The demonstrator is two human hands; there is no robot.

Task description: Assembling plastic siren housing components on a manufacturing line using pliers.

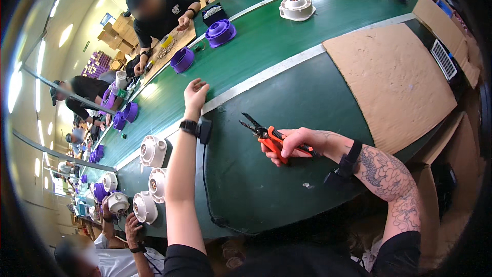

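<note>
My right hand [288, 145] grips wire strippers [261, 131] with orange-and-black handles. Their dark jaws stand apart and point up and left over the green work surface [246, 184]. Stretched forward, my left hand [196, 94] hovers by the pale edge strip [266, 76] of the conveyor, fingers loosely bent and apart, with nothing visible in them. A purple round housing [182, 60] sits on the green belt beyond that hand. Left of my left forearm stand several white round housings [152, 151].
A cardboard sheet [389, 82] covers the right of the work surface, with an open carton [446, 36] beyond it. On the belt are a white housing [297, 8] and another purple one [221, 33]. Co-workers sit across and at my left, one handling a white housing [118, 202].
</note>
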